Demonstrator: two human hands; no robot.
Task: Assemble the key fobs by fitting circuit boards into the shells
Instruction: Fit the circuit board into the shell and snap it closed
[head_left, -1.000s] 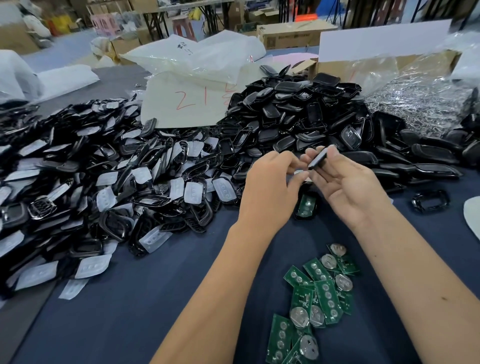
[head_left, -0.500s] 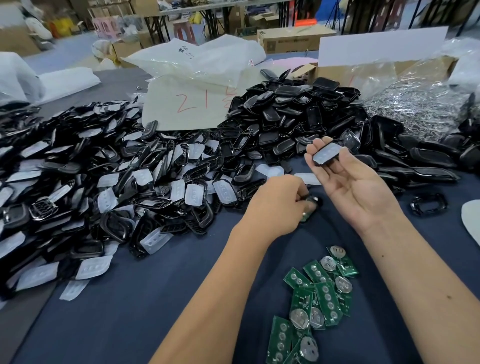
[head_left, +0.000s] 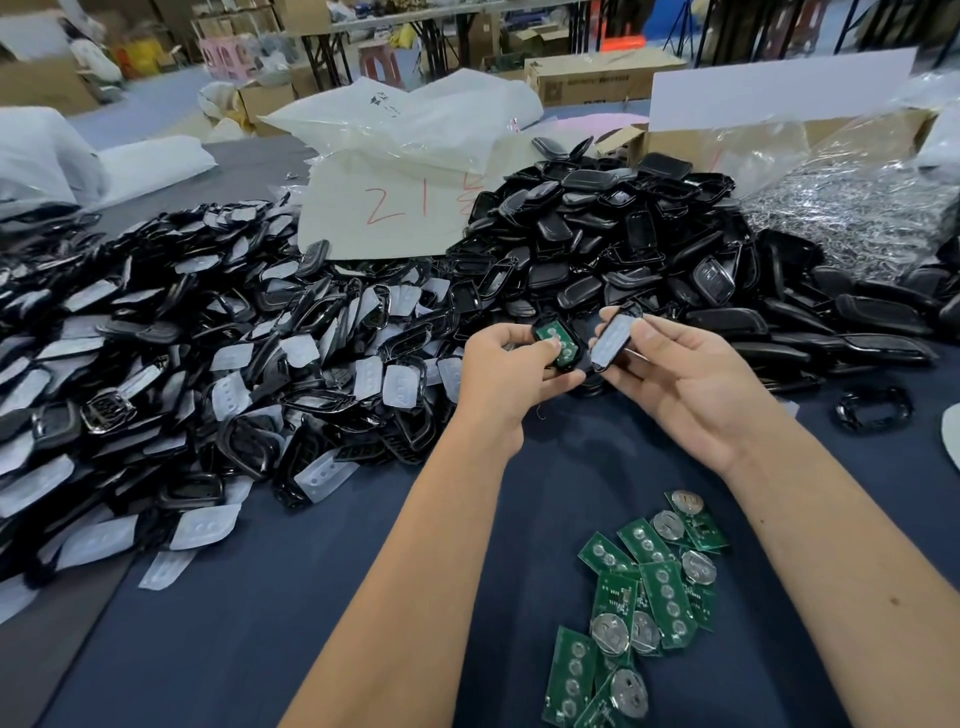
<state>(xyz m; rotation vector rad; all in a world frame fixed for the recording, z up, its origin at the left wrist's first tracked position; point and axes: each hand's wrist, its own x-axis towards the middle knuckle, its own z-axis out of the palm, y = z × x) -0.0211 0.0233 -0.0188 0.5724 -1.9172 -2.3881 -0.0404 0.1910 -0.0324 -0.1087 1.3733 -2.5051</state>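
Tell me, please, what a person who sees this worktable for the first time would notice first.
The eye falls first on the two hands at the centre: the left hand holds a black shell with a green circuit board in it, and the right hand holds a shell half with a white pad beside it. Behind them rise big heaps of black shells, many with white pads at the left. Near the bottom lies a small pile of loose green boards on the dark blue cloth.
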